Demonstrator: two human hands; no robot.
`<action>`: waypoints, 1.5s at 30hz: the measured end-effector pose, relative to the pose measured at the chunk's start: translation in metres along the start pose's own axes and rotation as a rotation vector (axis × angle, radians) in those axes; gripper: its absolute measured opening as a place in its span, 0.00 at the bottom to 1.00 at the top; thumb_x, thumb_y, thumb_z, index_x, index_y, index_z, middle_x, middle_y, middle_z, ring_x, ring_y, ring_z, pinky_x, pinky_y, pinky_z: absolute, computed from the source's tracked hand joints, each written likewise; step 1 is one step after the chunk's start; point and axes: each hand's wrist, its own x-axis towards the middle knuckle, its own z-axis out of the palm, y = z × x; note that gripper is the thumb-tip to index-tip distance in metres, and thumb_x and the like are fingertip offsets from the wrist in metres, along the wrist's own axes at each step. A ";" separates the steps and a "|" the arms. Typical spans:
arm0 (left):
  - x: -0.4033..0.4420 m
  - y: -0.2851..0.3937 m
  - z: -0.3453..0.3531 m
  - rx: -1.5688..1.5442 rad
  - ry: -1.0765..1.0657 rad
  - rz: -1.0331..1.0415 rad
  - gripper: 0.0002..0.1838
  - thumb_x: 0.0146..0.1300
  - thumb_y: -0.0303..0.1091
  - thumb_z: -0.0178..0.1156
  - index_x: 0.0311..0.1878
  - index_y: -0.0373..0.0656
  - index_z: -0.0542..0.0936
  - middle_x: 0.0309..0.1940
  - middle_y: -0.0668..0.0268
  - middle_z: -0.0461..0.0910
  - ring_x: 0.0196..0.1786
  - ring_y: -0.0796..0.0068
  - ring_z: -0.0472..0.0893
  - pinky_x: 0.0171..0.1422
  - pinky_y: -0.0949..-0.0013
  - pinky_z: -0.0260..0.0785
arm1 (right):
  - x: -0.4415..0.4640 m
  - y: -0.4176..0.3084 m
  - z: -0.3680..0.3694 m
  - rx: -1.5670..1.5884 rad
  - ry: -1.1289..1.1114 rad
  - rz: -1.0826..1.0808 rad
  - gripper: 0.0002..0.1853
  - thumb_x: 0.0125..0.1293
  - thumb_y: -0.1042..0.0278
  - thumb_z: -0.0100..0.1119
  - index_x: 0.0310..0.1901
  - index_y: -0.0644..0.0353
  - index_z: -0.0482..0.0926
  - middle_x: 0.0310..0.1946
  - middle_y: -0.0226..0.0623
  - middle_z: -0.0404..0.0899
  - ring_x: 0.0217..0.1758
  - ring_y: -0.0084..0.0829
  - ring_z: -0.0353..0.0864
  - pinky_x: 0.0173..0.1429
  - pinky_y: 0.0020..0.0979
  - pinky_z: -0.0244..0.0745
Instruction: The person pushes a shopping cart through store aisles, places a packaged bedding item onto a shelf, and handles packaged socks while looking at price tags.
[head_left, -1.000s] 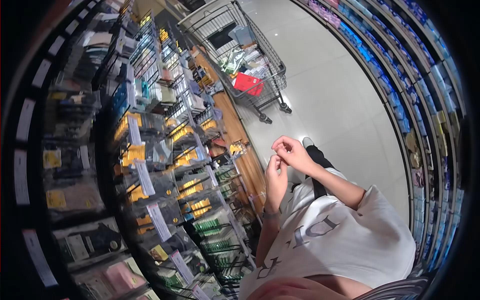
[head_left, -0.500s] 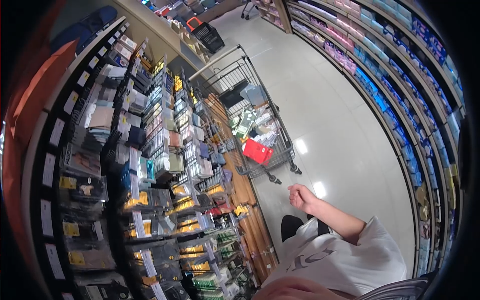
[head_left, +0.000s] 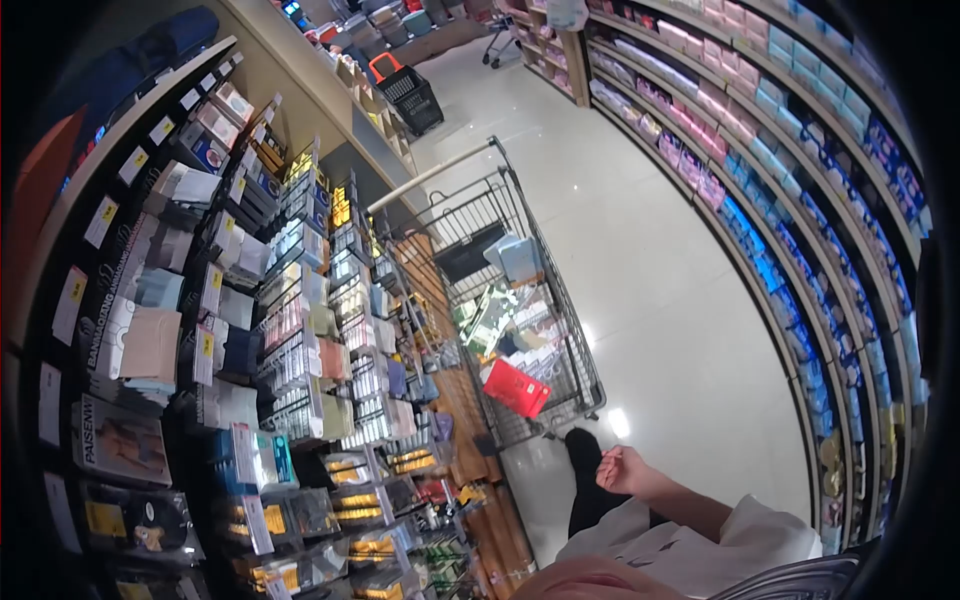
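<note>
My right hand (head_left: 621, 471) hangs low in front of my body, its fingers loosely curled and nothing visible in them. It is over my dark-clad leg (head_left: 590, 478), a short way from the near end of a wire shopping cart (head_left: 575, 340), and touches neither cart nor shelves. Inside the cart lie a red package (head_left: 516, 388), green-and-white packs (head_left: 488, 318), white-and-purple packs (head_left: 540, 360) and a light-blue item (head_left: 519, 257). My left hand is out of view.
Along the left stands a rack of hanging packaged goods (head_left: 330, 350). Shelves of pink and blue packs (head_left: 760, 250) curve along the right. A black basket with a red handle (head_left: 410, 98) stands farther up the aisle floor (head_left: 650, 250). Another cart (head_left: 500, 45) is at the back.
The view has shifted forward, so the cart and left rack appear lower and larger. My right hand has swung down in the view, and my leg shows more.
</note>
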 end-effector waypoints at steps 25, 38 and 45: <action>0.234 0.329 0.390 0.184 -0.609 0.277 0.10 0.74 0.29 0.53 0.52 0.37 0.77 0.39 0.57 0.85 0.39 0.69 0.86 0.42 0.70 0.79 | 0.132 -0.147 0.257 -0.215 -0.043 -0.130 0.03 0.63 0.72 0.56 0.33 0.54 0.72 0.20 0.25 0.67 0.24 0.25 0.66 0.32 0.27 0.65; 0.424 0.422 0.515 1.474 -0.114 0.872 0.65 0.45 0.57 0.80 0.81 0.45 0.53 0.81 0.52 0.50 0.82 0.42 0.50 0.80 0.33 0.46 | 0.420 -0.228 0.440 -2.696 -0.294 -1.077 0.38 0.48 0.65 0.75 0.62 0.62 0.70 0.67 0.48 0.68 0.71 0.54 0.65 0.72 0.47 0.66; 0.463 0.386 0.505 1.486 -0.071 0.858 0.69 0.39 0.52 0.85 0.80 0.35 0.54 0.65 0.50 0.67 0.67 0.48 0.68 0.74 0.45 0.60 | 0.504 -0.270 0.394 -3.131 -0.294 -1.213 0.35 0.65 0.62 0.57 0.73 0.60 0.64 0.80 0.45 0.56 0.79 0.38 0.61 0.71 0.38 0.65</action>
